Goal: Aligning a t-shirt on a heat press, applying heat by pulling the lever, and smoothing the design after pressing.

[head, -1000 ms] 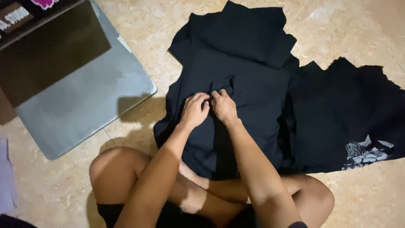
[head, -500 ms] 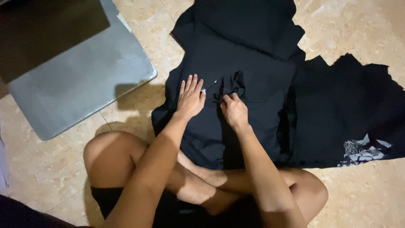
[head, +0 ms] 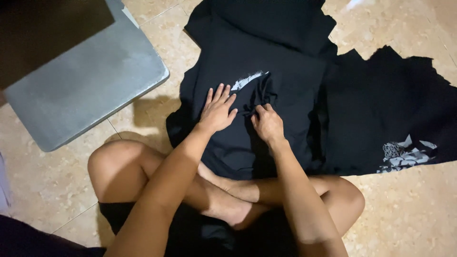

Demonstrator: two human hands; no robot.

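Our left hand (head: 218, 110) lies spread flat on the black shirt (head: 266, 71). Our right hand (head: 268, 124) pinches its cloth near a white print (head: 247, 80). A grey board (head: 90, 81) sits far left.

We sit cross-legged on a beige tiled floor (head: 404, 223). Directly on it lie a black garment (head: 266, 62) spread before us, a second black garment with a pale print (head: 395, 114) touching its right edge, and a grey flat board (head: 90, 90) at upper left

Black garment (head: 266, 52) (white print) flat on floor
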